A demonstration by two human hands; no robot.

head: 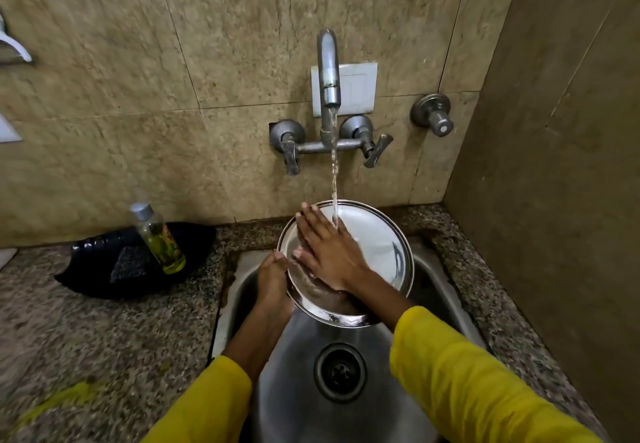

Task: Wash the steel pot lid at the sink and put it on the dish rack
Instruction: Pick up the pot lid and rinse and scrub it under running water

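Observation:
The round steel pot lid (374,245) is held tilted over the steel sink (301,366), its shiny inner face toward me. My left hand (273,280) grips the lid's left rim. My right hand (325,248) lies flat on the lid's face with fingers spread. Water from the wall tap (329,72) streams down onto the lid just beside my right hand's fingers. No dish rack is in view.
A clear bottle of yellow-green liquid (157,238) stands in a black tray (93,276) with a dark scrub pad (128,264) on the granite counter (86,338), left of the sink. The drain (339,371) is below the lid. A brown side wall rises on the right.

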